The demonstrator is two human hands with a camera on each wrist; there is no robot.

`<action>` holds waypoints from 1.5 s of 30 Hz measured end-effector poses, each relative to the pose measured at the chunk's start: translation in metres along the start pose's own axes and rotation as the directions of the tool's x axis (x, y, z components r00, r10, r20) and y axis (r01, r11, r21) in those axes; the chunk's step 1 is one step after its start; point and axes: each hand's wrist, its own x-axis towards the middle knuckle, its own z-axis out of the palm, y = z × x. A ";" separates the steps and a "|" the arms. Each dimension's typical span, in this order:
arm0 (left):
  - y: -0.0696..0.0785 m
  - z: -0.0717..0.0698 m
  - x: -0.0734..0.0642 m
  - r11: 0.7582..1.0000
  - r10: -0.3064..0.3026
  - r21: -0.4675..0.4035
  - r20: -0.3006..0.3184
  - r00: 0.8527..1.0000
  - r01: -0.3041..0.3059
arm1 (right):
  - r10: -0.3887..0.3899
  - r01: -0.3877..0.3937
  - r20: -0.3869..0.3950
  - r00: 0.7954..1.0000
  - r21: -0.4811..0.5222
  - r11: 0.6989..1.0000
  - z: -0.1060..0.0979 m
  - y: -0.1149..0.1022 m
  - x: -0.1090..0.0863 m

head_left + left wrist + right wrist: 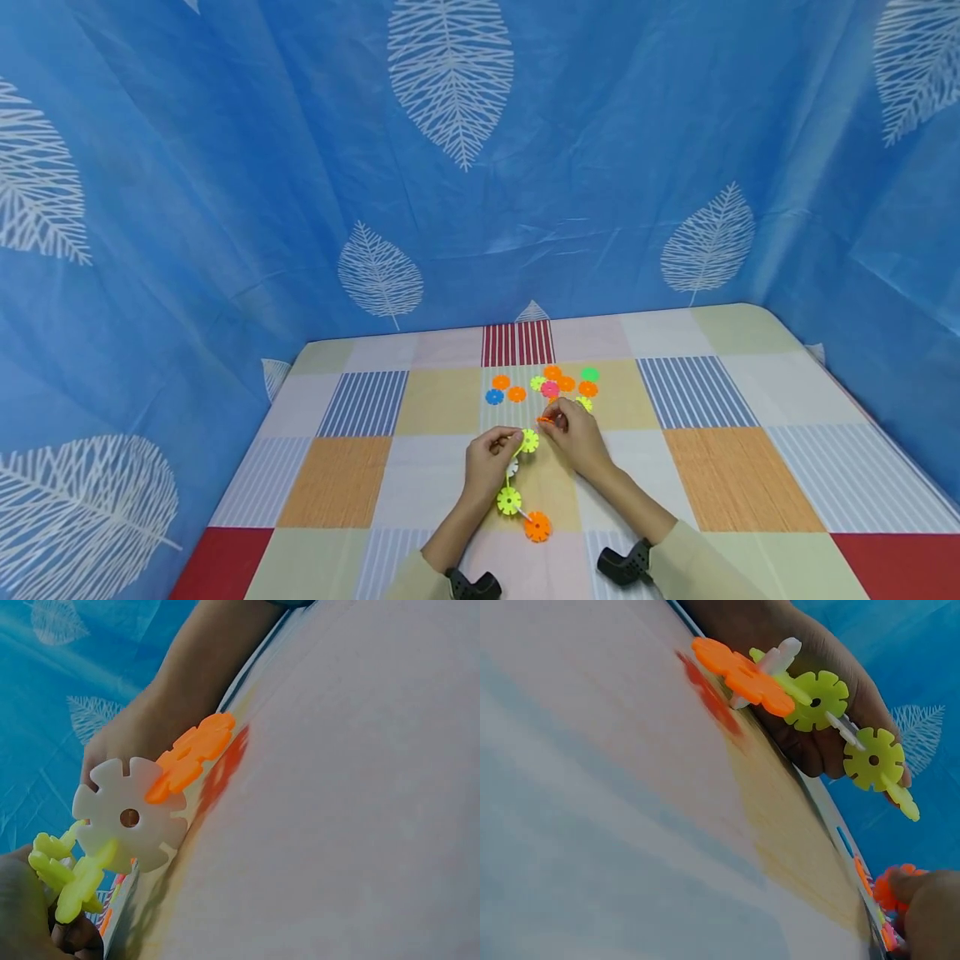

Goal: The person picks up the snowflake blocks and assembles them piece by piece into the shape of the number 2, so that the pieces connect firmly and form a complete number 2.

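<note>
Above the patchwork tablecloth (420,482), between its side edges, a chain of notched discs (505,502) hangs pinched in the left hand (487,463); the right hand (576,435) pinches an orange disc (545,420). Loose notched discs (517,394) lie beyond, nearer the back edge.

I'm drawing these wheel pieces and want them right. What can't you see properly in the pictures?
- Right wrist view: part of the orange disc in the right hand, covered by its fingers.
- Right wrist view: the rest of that hand, cut off by the right edge.
- Left wrist view: much of the left hand, cut off by the left edge.
- Head view: slots on the blue disc, too small to count.
</note>
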 end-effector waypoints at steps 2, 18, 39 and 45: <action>-0.010 0.002 0.003 1.000 -0.011 0.002 -0.005 1.000 0.011 | 0.087 -0.086 0.008 0.996 0.208 0.974 -0.005 -0.003 -0.005; -0.005 0.000 0.001 0.999 -0.041 -0.003 -0.022 0.999 0.040 | 0.094 -0.144 0.114 0.989 0.606 0.782 -0.024 -0.022 -0.025; 0.019 -0.002 -0.008 1.000 -0.011 -0.028 0.037 0.999 0.012 | -0.194 0.153 0.021 0.981 0.541 0.827 -0.030 -0.034 -0.023; 0.010 -0.001 -0.005 1.000 -0.003 -0.013 0.038 0.999 0.004 | -0.207 0.167 0.020 0.978 0.515 0.841 -0.030 -0.033 -0.022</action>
